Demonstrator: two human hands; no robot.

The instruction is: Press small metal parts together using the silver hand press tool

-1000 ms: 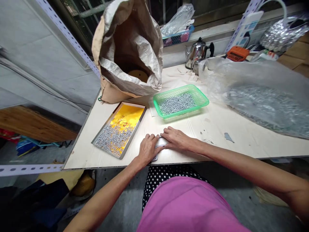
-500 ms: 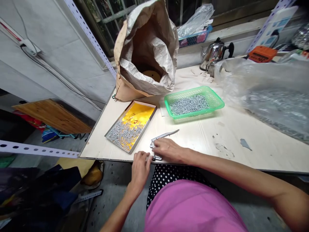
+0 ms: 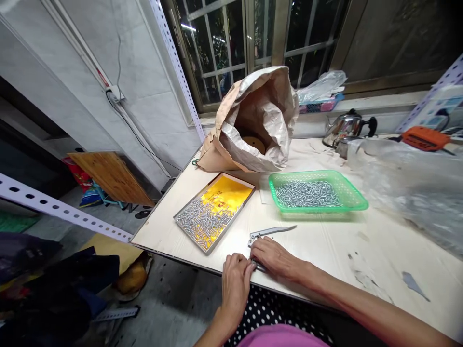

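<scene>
Metal tool (image 3: 272, 231) on table (image 3: 311, 246), near front edge, long lever pointing right. Right hand (image 3: 274, 258) curled round tool's body, gripping it. Left hand (image 3: 235, 278) at tool's near end, fingers bent; can't tell if it holds anything. Tray (image 3: 237, 188) with small metal pins (image 3: 202, 219) beyond, to the left; green basket (image 3: 321, 210), more pins, to the right. Sack (image 3: 215, 153) behind tray.

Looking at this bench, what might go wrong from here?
The left hand and right hand meet at the metal tool, so a finger might get pinched if its raised lever swings shut.

The shallow tray lies near the edge of the table, close to the left hand; a bump could spill its loose metal pieces.
</scene>
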